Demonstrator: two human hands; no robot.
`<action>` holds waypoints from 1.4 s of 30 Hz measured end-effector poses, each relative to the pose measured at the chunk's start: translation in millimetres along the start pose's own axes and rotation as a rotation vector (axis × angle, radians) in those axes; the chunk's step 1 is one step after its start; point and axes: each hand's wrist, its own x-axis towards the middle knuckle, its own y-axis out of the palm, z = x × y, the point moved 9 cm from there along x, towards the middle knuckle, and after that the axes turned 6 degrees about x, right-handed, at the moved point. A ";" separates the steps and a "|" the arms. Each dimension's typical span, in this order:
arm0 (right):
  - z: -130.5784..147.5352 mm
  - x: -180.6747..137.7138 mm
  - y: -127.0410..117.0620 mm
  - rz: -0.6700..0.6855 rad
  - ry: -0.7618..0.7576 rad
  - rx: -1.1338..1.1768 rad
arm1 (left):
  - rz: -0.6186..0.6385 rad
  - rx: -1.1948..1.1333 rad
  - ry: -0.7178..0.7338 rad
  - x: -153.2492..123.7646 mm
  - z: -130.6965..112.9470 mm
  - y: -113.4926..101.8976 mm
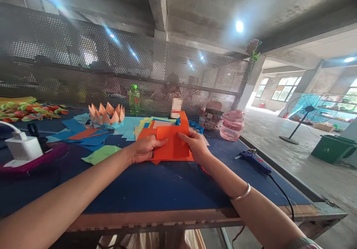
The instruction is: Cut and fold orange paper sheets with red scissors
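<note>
The left hand (145, 148) and the right hand (195, 146) are closing on an orange sheet (173, 145) from either side, their fingers pressing across it and holding it just above the blue table (156, 189). More orange paper (145, 133) is lying beneath it, against a spread of coloured sheets (147, 124). A blue glue gun (253, 161) is resting near the right hand, and a green scrap (100, 154) is lying left of the left hand. Farther off, an orange paper lotus (106, 115) is sitting beside a green bottle (134, 99), and a pink jar (232, 125) is standing near the table's far corner.
</note>
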 end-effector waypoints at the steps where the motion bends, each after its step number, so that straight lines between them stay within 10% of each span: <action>1: 0.0 0.3 -0.5 -0.002 -0.003 -0.002 | -0.002 -0.002 -0.001 0.1 0.1 -0.2; 42: 2.8 -0.6 -0.9 -0.019 -0.019 -0.090 | 0.014 0.070 0.021 -4.7 -4.3 6.2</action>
